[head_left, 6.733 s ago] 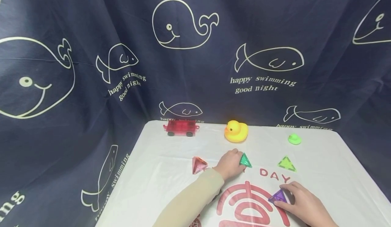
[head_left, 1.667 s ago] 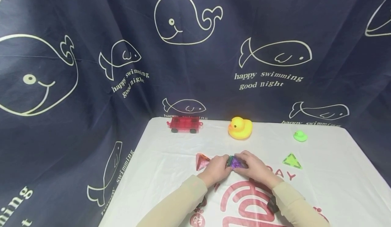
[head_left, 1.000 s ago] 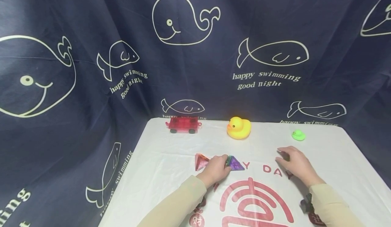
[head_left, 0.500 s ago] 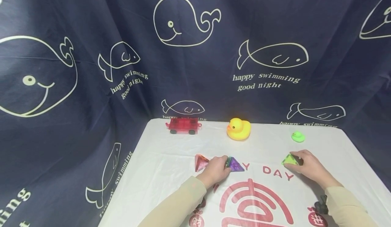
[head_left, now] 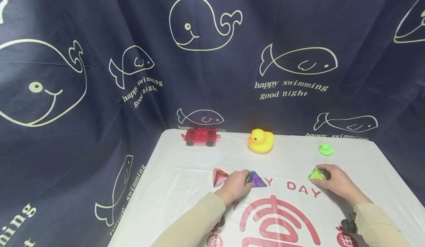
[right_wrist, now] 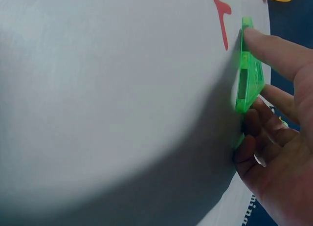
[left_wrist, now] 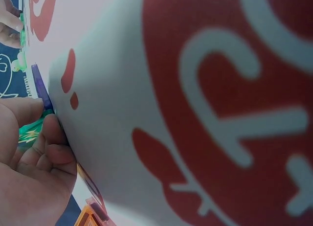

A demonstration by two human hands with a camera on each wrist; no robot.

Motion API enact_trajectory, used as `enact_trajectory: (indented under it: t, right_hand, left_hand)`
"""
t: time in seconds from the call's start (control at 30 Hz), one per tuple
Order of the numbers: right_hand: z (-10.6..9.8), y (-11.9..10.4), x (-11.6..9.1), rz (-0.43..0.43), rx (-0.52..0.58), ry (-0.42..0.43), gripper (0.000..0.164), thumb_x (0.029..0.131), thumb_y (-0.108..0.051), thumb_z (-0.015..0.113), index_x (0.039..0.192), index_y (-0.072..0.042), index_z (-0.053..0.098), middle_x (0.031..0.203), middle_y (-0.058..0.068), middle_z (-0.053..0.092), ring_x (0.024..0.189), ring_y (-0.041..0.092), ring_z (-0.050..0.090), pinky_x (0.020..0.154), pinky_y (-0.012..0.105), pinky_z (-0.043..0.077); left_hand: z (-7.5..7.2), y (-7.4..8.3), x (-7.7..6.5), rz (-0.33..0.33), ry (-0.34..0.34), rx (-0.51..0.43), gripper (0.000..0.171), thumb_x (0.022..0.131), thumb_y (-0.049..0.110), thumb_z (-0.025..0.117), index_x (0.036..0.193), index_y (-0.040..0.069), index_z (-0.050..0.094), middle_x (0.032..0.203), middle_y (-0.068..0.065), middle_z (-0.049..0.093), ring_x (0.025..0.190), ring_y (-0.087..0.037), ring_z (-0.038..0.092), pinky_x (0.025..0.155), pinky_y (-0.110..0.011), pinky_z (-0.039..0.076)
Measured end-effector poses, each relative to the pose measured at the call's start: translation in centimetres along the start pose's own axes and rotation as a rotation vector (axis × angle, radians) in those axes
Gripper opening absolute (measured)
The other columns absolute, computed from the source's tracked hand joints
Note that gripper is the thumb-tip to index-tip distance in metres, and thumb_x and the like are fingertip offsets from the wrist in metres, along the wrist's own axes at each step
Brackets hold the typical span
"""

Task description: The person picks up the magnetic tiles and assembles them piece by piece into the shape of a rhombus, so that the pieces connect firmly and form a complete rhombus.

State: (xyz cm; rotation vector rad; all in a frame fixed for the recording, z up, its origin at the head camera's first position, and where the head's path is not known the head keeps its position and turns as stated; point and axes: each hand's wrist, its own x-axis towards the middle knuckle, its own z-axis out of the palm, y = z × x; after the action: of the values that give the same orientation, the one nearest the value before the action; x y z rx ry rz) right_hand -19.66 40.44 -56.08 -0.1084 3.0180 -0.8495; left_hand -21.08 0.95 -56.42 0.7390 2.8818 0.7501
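In the head view, my left hand point(head_left: 236, 184) pinches a teal-green translucent triangular magnetic tile point(head_left: 249, 175), mostly hidden behind its fingers. A purple triangular tile point(head_left: 257, 180) sits against its right side; the left wrist view shows the purple tile point(left_wrist: 41, 86) right at my fingertips. Farther right, my right hand point(head_left: 338, 182) grips a lime-green triangular tile point(head_left: 315, 174) between thumb and fingers. The right wrist view has this lime tile point(right_wrist: 249, 79) raised at a slant from the tabletop. Pink and orange triangular tiles point(head_left: 219, 177) stand just left of my left hand.
Along the back edge of the white-covered table point(head_left: 179, 191) are a red wheeled toy car base point(head_left: 200, 137), a yellow rubber duck point(head_left: 261, 141) and a small green duck point(head_left: 325, 149). A dark blue whale-print curtain point(head_left: 212, 81) hangs behind and to the left.
The left hand shifted left with the teal-green tile. The right hand brought the purple tile beside it, let go, moved right and took hold of the lime-green tile.
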Motion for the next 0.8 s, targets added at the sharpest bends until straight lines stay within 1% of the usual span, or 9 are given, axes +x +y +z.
enact_trajectory:
  t: [0.13, 0.23, 0.37, 0.43, 0.53, 0.6, 0.67, 0.73, 0.8]
  right_hand:
    - [0.1, -0.1, 0.1, 0.023, 0.020, 0.013, 0.081, 0.083, -0.034, 0.089, 0.133, 0.017, 0.051, 0.116, 0.038, 0.061, 0.105, 0.053, 0.060, 0.091, 0.066, 0.048]
    - [0.1, -0.4, 0.1, 0.046, 0.042, 0.022, 0.082, 0.082, -0.033, 0.089, 0.134, 0.015, 0.048, 0.111, 0.035, 0.062, 0.100, 0.050, 0.061, 0.087, 0.065, 0.049]
    - [0.4, -1.0, 0.0, 0.087, 0.053, 0.036, 0.083, 0.082, -0.035, 0.088, 0.135, 0.012, 0.044, 0.112, 0.036, 0.060, 0.101, 0.051, 0.060, 0.087, 0.066, 0.049]
    - [0.6, -1.3, -0.1, 0.098, 0.057, 0.046, 0.082, 0.083, -0.033, 0.088, 0.136, 0.011, 0.043, 0.112, 0.035, 0.060, 0.098, 0.048, 0.061, 0.085, 0.064, 0.050]
    - [1.0, -2.1, -0.2, 0.092, 0.075, 0.060, 0.078, 0.084, -0.029, 0.087, 0.136, 0.009, 0.042, 0.111, 0.031, 0.060, 0.089, 0.038, 0.061, 0.076, 0.054, 0.053]
    - [1.4, -2.7, -0.3, 0.080, 0.094, 0.068, 0.075, 0.085, -0.025, 0.086, 0.136, 0.008, 0.043, 0.110, 0.028, 0.061, 0.084, 0.030, 0.059, 0.069, 0.044, 0.053]
    - [1.8, -3.3, -0.3, 0.074, 0.126, 0.064, 0.072, 0.086, -0.021, 0.085, 0.137, 0.008, 0.043, 0.107, 0.024, 0.060, 0.077, 0.025, 0.057, 0.060, 0.038, 0.052]
    - [2.2, -3.9, -0.3, 0.066, 0.139, 0.064, 0.069, 0.086, -0.020, 0.084, 0.137, 0.008, 0.045, 0.103, 0.019, 0.059, 0.073, 0.022, 0.055, 0.054, 0.033, 0.050]
    - [2.7, -4.5, -0.3, 0.062, 0.140, 0.062, 0.066, 0.087, -0.020, 0.083, 0.135, 0.008, 0.049, 0.097, 0.015, 0.059, 0.070, 0.020, 0.055, 0.048, 0.032, 0.049]
  left_hand:
    - [-0.1, 0.1, -0.1, 0.000, -0.005, -0.009, 0.016, 0.094, 0.020, 0.074, 0.103, 0.010, 0.065, 0.069, 0.008, 0.051, 0.064, -0.009, 0.051, 0.065, -0.026, 0.048]
    - [-0.2, 0.2, -0.1, -0.001, -0.005, -0.006, 0.016, 0.094, 0.020, 0.074, 0.103, 0.011, 0.065, 0.068, 0.008, 0.051, 0.063, -0.009, 0.051, 0.064, -0.026, 0.048]
    - [-0.3, 0.3, -0.2, -0.006, -0.006, -0.002, 0.017, 0.094, 0.020, 0.074, 0.104, 0.010, 0.065, 0.069, 0.008, 0.051, 0.063, -0.010, 0.051, 0.065, -0.027, 0.049]
    - [-0.2, 0.2, -0.2, -0.009, -0.007, 0.003, 0.019, 0.094, 0.020, 0.074, 0.107, 0.009, 0.066, 0.070, 0.008, 0.052, 0.065, -0.010, 0.052, 0.066, -0.027, 0.050]
    - [-0.1, 0.2, -0.1, -0.010, -0.011, 0.007, 0.020, 0.094, 0.021, 0.074, 0.108, 0.009, 0.066, 0.070, 0.008, 0.052, 0.065, -0.010, 0.052, 0.067, -0.028, 0.051]
    - [-0.2, 0.2, -0.1, -0.010, -0.012, 0.008, 0.021, 0.094, 0.021, 0.074, 0.109, 0.009, 0.066, 0.070, 0.008, 0.052, 0.066, -0.009, 0.052, 0.067, -0.027, 0.051]
    - [-0.2, 0.3, -0.2, -0.009, -0.012, 0.007, 0.020, 0.095, 0.021, 0.074, 0.108, 0.009, 0.066, 0.070, 0.008, 0.052, 0.065, -0.009, 0.052, 0.066, -0.027, 0.050]
    - [-0.3, 0.3, -0.2, -0.007, -0.008, 0.007, 0.020, 0.094, 0.021, 0.074, 0.107, 0.009, 0.066, 0.070, 0.008, 0.052, 0.064, -0.009, 0.052, 0.065, -0.027, 0.049]
    - [-0.3, 0.3, -0.3, -0.005, -0.005, 0.009, 0.019, 0.094, 0.021, 0.074, 0.106, 0.009, 0.065, 0.070, 0.008, 0.051, 0.064, -0.010, 0.051, 0.065, -0.027, 0.049]
